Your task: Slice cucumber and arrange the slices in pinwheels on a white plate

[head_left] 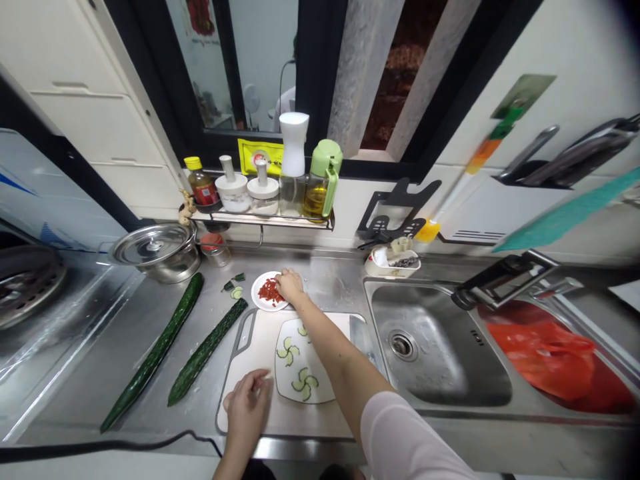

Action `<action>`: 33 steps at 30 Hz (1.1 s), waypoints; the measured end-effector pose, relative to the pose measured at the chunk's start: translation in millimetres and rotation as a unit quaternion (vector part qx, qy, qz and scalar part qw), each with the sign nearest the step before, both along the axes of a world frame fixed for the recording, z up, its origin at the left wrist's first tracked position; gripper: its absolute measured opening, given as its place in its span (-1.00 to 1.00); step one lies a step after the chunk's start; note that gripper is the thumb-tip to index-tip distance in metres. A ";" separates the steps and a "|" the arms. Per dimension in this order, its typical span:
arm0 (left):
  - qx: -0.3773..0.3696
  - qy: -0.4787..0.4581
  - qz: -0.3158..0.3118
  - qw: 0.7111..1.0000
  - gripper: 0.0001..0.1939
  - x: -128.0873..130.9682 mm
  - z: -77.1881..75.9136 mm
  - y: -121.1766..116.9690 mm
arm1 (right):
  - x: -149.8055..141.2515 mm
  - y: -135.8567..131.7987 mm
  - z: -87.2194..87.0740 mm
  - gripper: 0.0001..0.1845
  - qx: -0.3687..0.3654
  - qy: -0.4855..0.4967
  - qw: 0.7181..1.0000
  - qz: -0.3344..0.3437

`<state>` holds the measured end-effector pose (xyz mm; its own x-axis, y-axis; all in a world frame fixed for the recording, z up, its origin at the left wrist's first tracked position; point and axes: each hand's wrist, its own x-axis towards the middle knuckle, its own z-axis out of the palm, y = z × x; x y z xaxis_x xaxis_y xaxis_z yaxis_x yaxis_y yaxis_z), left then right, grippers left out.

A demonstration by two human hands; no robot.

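Note:
My right hand (290,285) reaches over the right side of a small white plate (256,300), its fingers bent down among small red pieces (270,291) that look like goji berries. The fingertips are hidden, so what they pinch does not show. Over the left part of the cutting board (245,365), my left hand (247,403) hovers with curled fingers; whatever is at its fingertips is too blurred to make out. Right of it, a white square plate (313,363) lies on the board. Thin green-edged cucumber slices (305,384) form pinwheels on it, partly covered by my right forearm.
One whole cucumber (155,353) and one cut cucumber (207,352) lie left of the board. Cucumber scraps (236,292) sit behind them. A lidded steel pot (155,250) stands at the back left. The sink (435,347) is on the right, with a knife blade (361,337) near it.

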<state>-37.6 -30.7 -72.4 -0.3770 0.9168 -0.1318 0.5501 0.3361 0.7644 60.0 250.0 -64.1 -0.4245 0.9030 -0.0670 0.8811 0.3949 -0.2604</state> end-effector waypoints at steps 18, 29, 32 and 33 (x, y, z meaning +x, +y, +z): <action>0.027 0.016 -0.039 0.999 -0.73 21.0 18.2 31.9 | 81.3 -85.9 3.8 -0.86 -0.009 0.283 0.952 -0.112; -0.015 0.119 -0.084 0.989 -0.78 49.9 26.9 88.4 | 111.5 -144.1 -2.6 -0.81 -0.002 0.178 0.975 -0.134; -0.030 0.140 -0.100 0.985 -0.76 56.2 25.0 99.3 | 109.6 -145.5 -6.6 -0.80 0.000 0.161 0.978 -0.131; -0.035 0.145 -0.103 0.983 -0.76 57.6 24.0 102.3 | 109.6 -145.7 -8.0 -0.80 0.001 0.157 0.979 -0.129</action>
<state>20.0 71.6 -48.5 -0.2143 0.9703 -0.1122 0.8034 0.2404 0.5448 169.6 104.3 -72.1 -0.1816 0.9829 0.0320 0.8279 0.1704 -0.5344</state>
